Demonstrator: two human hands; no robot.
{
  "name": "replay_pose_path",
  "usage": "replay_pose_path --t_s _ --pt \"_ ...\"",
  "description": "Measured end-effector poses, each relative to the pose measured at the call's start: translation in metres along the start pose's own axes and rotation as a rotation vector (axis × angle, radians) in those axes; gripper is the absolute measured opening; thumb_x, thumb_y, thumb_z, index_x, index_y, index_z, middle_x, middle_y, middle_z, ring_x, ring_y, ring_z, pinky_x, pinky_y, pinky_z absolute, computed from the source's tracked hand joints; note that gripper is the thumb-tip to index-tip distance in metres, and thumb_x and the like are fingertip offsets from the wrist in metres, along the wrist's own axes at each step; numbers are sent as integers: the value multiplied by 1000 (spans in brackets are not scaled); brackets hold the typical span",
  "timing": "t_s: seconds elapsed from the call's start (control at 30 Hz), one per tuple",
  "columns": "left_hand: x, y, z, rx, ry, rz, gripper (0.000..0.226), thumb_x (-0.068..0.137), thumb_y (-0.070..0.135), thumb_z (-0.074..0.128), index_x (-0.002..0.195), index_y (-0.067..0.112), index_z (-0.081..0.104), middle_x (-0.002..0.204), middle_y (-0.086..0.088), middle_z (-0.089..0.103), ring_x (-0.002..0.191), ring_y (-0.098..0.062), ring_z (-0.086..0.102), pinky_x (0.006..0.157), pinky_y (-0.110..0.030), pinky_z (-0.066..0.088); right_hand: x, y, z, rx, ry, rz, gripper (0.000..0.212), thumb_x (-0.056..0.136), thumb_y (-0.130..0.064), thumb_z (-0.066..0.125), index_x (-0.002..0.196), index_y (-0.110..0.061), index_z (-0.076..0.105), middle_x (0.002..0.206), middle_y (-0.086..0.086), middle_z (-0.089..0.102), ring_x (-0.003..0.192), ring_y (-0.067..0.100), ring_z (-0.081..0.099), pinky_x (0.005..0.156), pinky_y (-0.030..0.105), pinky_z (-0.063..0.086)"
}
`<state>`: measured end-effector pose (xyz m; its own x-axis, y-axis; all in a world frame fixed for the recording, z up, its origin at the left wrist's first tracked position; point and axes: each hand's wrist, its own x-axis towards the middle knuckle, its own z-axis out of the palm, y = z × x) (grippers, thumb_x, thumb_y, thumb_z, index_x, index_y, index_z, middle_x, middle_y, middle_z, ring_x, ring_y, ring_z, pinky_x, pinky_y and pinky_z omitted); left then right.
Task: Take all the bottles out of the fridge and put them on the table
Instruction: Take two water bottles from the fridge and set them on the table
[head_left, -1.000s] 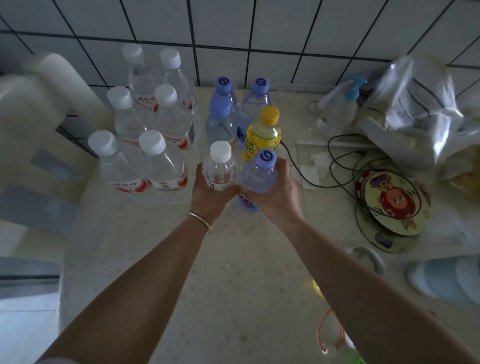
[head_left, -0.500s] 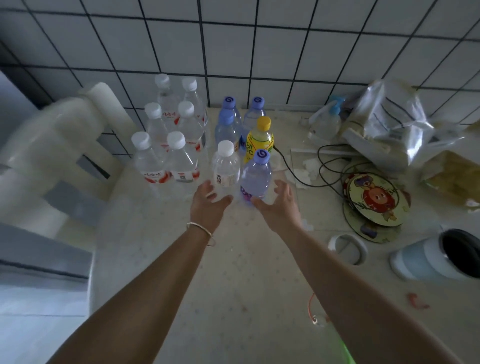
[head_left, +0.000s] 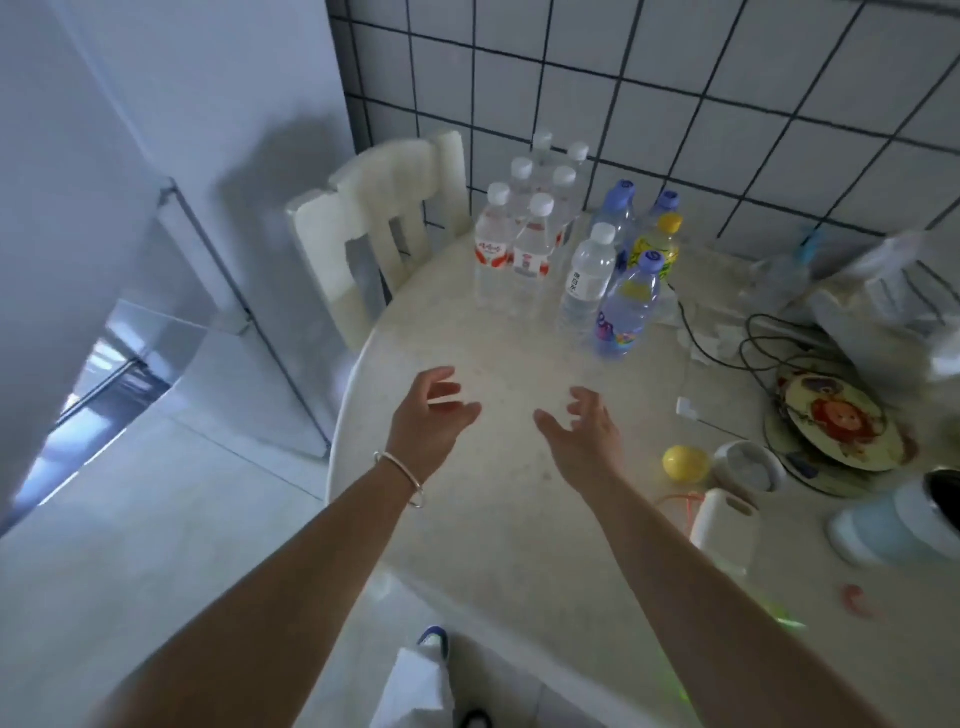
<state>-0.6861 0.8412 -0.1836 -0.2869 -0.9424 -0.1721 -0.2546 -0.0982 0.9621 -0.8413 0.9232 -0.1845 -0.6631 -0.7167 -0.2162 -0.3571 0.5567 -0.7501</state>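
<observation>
Fridge (head_left: 156, 291) is standing at far left, white, its door hanging open toward the floor side; interior mostly hidden. One round pale table (head_left: 467, 519) is filling the centre and right. One white slatted chair (head_left: 374, 223) is sitting against the table's far-left edge, under the tiled wall (head_left: 675, 104).

Bottles, all upright, are clustering at the table's far side by the wall:
- six clear white-capped bottles with red labels (head_left: 530, 244), standing in two rows of three, touching or nearly so;
- one clear white-capped bottle with a white label (head_left: 587, 280), just right of that group;
- three blue-capped bluish bottles, the nearest (head_left: 626, 306) in front, two more (head_left: 618, 208) behind it;
- one yellow-capped bottle (head_left: 657, 244) standing between them.
Eleven counted; overlap at the back is making the count slightly uncertain.

Clutter at right: one crinkled plastic bag (head_left: 883, 291), one round picture plate (head_left: 836, 421), one black cable (head_left: 748, 338), one pale blue mug (head_left: 898, 519), one yellow ball-like item (head_left: 685, 463).

Two hands are hovering over bare tabletop, both empty. Left hand (head_left: 431, 421) is spreading its fingers wide, palm facing right, one thin bracelet (head_left: 402, 475) on the wrist. Right hand (head_left: 582, 431) is likewise splayed loosely, palm facing left. Bottles are lying beyond both hands, toward the wall, well apart from the fingertips; nearest is the front blue-capped one, ahead of the right hand.
</observation>
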Motion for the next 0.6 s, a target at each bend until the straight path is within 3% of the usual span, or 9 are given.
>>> replay_pose_path --t_s 0.07,0.23,0.6 --pt "-27 -12 -21 -36 41 -44 43 77 9 75 111 23 53 107 -4 62 83 -11 63 80 -29 52 -28 -2 15 -8 -46 -33 55 84 -35 66 131 -14 44 129 6 56 118 26 54 98 37 42" --pt "-82 -34 -78 -115 131 -90 44 78 5 72 114 19 51 105 -3 61 78 -5 63 62 -7 50 -85 -20 53 -70 -180 -139 56 86 -40 63 133 -18 42 131 1 55 119 23 54 98 35 43" --pt "-202 -86 -272 -178 335 -69 48 80 13 72 123 15 51 113 -8 60 93 -21 63 73 -23 52 -252 -105 179 -50 -395 -336 59 84 -42 63 134 -22 38 129 -1 51 117 21 52 97 35 42"
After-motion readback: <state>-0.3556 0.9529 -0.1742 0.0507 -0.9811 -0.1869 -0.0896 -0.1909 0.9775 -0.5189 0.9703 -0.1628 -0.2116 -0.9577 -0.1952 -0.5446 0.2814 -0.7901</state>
